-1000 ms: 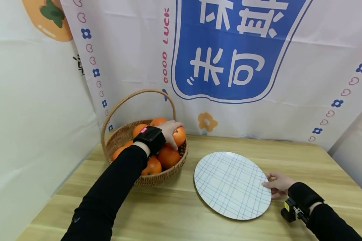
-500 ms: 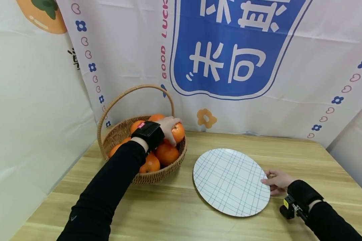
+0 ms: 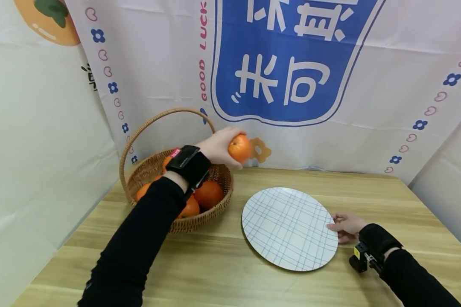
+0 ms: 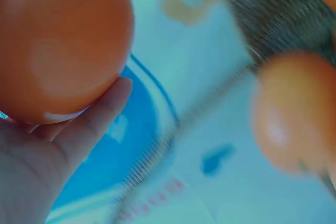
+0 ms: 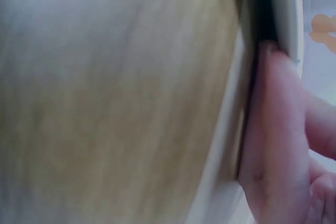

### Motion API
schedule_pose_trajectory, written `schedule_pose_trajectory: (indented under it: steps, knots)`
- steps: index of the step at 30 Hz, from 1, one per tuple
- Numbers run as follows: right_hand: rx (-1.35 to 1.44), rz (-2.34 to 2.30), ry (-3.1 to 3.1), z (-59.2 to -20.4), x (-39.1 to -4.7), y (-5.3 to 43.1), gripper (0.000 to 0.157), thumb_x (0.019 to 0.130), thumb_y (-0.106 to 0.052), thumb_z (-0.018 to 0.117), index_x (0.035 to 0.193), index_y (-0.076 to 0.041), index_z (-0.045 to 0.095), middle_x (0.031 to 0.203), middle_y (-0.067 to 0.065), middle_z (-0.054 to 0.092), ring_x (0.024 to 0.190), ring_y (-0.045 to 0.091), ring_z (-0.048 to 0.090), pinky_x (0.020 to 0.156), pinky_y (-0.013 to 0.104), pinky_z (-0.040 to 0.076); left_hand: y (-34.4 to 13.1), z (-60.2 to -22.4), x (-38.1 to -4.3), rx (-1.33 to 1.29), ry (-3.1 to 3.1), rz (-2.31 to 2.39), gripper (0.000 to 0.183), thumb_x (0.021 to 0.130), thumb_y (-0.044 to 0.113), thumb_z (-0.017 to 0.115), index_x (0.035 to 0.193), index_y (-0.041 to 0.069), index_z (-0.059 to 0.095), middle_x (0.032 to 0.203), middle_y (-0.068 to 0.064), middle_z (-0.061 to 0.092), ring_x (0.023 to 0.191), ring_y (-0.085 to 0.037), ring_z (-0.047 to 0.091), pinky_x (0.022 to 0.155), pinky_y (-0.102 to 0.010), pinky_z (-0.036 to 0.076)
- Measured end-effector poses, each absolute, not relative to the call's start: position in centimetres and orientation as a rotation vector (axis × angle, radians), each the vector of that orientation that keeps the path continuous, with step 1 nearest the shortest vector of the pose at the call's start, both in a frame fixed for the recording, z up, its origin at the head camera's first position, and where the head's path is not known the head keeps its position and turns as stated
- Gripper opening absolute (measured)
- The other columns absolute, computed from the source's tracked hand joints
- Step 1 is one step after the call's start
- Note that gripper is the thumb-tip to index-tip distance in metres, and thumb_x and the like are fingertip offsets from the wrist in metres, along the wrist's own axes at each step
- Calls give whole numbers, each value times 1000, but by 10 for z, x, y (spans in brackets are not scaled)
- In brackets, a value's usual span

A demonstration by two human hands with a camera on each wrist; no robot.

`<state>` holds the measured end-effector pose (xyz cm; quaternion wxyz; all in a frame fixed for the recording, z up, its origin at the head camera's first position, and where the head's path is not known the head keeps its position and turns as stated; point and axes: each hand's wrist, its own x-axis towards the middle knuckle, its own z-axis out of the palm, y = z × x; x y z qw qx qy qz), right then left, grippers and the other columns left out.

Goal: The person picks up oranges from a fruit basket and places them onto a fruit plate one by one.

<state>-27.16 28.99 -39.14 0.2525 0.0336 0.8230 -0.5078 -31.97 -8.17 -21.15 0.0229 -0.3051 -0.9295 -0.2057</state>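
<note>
An orange [image 3: 240,148] is gripped by my left hand [image 3: 220,146], raised over the right rim of a wicker basket [image 3: 205,219]. The left wrist view shows the same orange [image 4: 65,45] large, with fingers [image 4: 97,121] lying along its lower side. Several more oranges [image 3: 208,194] sit in the basket, partly covered by my forearm. My right hand [image 3: 347,226] pinches the right edge of a round white plate [image 3: 290,230] with thin blue grid lines. Its thumb is on top of the rim; in the right wrist view a finger [image 5: 283,124] lies against the plate's underside.
The basket's tall arched handle [image 3: 165,113] rises beside my left forearm. A white printed cloth [image 3: 169,64] hangs behind the wooden table [image 3: 215,273]. Pale sheeting [image 3: 42,149] borders the left side. Both wrists wear black straps, with a small camera [image 3: 359,258] at the right one.
My left hand has lifted the orange up out of the basket and slightly to the right. The right hand keeps its place at the plate's edge; the head view has shifted a little.
</note>
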Motion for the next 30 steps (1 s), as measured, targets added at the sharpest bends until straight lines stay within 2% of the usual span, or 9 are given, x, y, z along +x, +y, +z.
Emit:
schedule_pose_trajectory:
  steps: [5,13,17,21,26,30]
  knots:
    - [85,-1389,2261,-394,-273,297,31,82,-6,54,105,9,39,65,0,59,56,10,58,50,25,50,-17,-227,-323,-1049,-2768,-814,81,58,23,77,128,12,36,126,-6,42,109,-18,41,91,-33,36]
    - [118,-1488,2233,-406,-270,297,31,81,-3,54,105,10,40,64,1,60,56,11,59,50,25,50,78,-306,-325,-1190,-2800,-936,80,58,24,77,127,12,37,125,-5,43,109,-16,43,89,-25,37]
    - [125,-1490,2236,-415,-269,291,32,80,-5,56,107,7,42,66,2,61,56,11,59,51,25,50,101,-344,-323,-1133,-2883,-948,81,57,25,78,127,14,39,123,-4,45,106,-15,45,85,-21,38]
    - [141,-1478,2255,-415,-268,288,29,80,-6,56,105,5,45,68,2,61,56,11,59,50,25,50,114,-367,-326,-1085,-2924,-951,79,56,25,79,125,14,41,120,-6,47,102,-16,47,80,-20,39]
    - [174,-1483,2264,-406,-270,289,27,81,-6,55,104,4,44,68,3,60,54,10,57,48,24,49,129,-375,-333,-1096,-2950,-918,79,56,25,79,124,13,41,118,-8,46,99,-17,48,77,-21,41]
    - [194,-1503,2273,-399,-273,294,32,81,-5,56,109,4,44,72,4,60,54,11,58,49,25,50,141,-370,-335,-1099,-3005,-798,76,57,25,78,123,15,41,114,-7,46,92,-15,48,73,-20,41]
